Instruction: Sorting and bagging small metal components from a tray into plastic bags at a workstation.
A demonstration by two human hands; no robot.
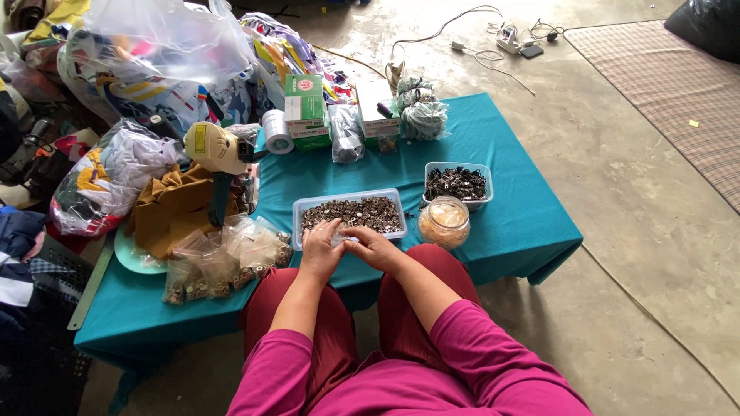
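My left hand [320,248] and my right hand [368,246] meet at the near edge of a low table covered in teal cloth [509,223]. Between them they pinch a small clear plastic bag [340,239]. Just beyond the fingers stands a shallow clear tray [299,212] full of small dark metal pieces. Left of my left hand lies a heap of filled small clear bags [223,262].
A second tray of dark pieces [456,183] and a round jar of orange bands [444,222] stand to the right. A yellow handheld tool [218,150], brown cloth, tape roll, green boxes and large plastic bags crowd the left and back. Cables lie on the concrete floor.
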